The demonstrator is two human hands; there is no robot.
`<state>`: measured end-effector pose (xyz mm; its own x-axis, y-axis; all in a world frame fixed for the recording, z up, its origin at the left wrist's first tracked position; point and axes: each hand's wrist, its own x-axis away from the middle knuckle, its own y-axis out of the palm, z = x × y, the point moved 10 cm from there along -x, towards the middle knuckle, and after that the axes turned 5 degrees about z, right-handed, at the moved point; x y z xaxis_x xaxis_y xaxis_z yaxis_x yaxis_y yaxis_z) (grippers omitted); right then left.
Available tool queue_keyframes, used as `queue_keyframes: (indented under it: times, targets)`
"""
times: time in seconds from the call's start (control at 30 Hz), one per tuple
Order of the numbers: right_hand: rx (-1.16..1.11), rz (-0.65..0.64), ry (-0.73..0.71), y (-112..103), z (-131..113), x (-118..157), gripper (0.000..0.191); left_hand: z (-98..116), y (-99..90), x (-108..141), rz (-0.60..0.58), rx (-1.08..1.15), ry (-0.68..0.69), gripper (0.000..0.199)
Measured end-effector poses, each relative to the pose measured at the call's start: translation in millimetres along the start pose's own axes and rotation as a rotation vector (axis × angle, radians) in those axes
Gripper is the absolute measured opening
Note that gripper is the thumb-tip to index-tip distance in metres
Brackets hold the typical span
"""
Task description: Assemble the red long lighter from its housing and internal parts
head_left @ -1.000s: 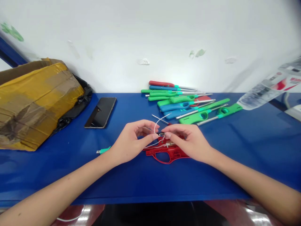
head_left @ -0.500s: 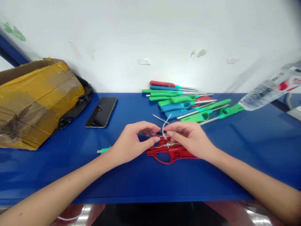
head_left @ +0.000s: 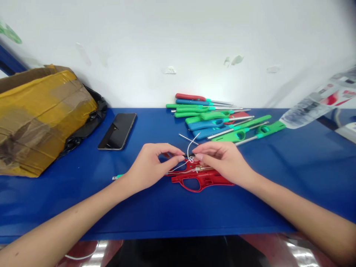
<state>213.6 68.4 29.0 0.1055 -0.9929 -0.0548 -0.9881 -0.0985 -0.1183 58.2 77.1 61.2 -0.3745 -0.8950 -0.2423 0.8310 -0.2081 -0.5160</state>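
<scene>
Lighters (head_left: 207, 125) are crowding behind, phone (head_left: 117, 131) and taped box (head_left: 47, 122) sitting left, bottle (head_left: 314, 105) right.
Left hand (head_left: 148, 165) and right hand (head_left: 226, 161) are angling inward, right partly hiding red casing (head_left: 204, 181) on counter (head_left: 167, 218); fingers (head_left: 175, 161) of both are pinching small black part (head_left: 191, 155), white wire (head_left: 188, 150) curling between.

Locate on table (head_left: 178, 215): carton (head_left: 44, 122) at left, phone (head_left: 117, 131) right of carton, casing (head_left: 205, 181) near centre, lighters (head_left: 208, 115) behind casing; locate bottle (head_left: 306, 107) at far right, wire (head_left: 191, 160) between left hand (head_left: 151, 165) and right hand (head_left: 225, 159)
</scene>
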Motion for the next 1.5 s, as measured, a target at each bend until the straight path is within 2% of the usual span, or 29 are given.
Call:
queue_keyframes:
  times: [0.37,0.57,0.77,1.1,1.5]
  targets:
    - [-0.011,0.042,-0.016,-4,0,2,0.015,1,-0.9,0,0.006,0.041,0.011,0.012]
    - [0.051,0.036,-0.083,-4,-6,0,0.011,-1,0.9,-1,-0.010,0.029,0.007,0.013]
    - [0.192,-0.005,-0.140,-4,-8,-4,0.015,2,9.1,1,-0.080,-0.004,0.069,0.011]
    - [0.193,-0.106,-0.148,3,-11,-2,0.014,-2,7.4,-1,-0.056,-0.072,0.089,0.009]
    - [0.290,-0.116,-0.187,3,-14,0,0.015,0,8.1,1,-0.050,-0.066,0.112,0.007]
